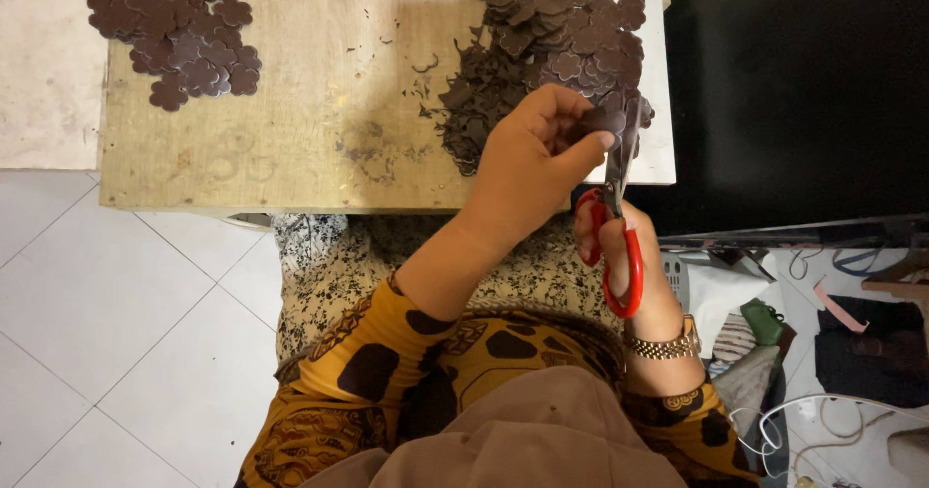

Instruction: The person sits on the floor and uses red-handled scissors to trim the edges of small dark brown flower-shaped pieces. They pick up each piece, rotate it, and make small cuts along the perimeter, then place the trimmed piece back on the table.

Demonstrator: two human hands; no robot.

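My left hand (530, 159) pinches a dark brown flower-shaped piece (602, 119) between thumb and fingers, just above the near edge of the low wooden table (310, 72). My right hand (646, 275) grips red-handled scissors (615, 219), whose blades point up and meet the piece. A gold watch sits on my right wrist. Directly behind my hands lies a heap of dark brown flower shapes and offcuts (542, 33). A smaller pile of cut flower shapes (179, 33) rests at the table's far left.
White floor tiles (116, 333) spread out to the left. A large black panel (803, 82) stands at the right. Cluttered items, cables and a green object (763, 322) lie at lower right. A patterned cloth covers my lap.
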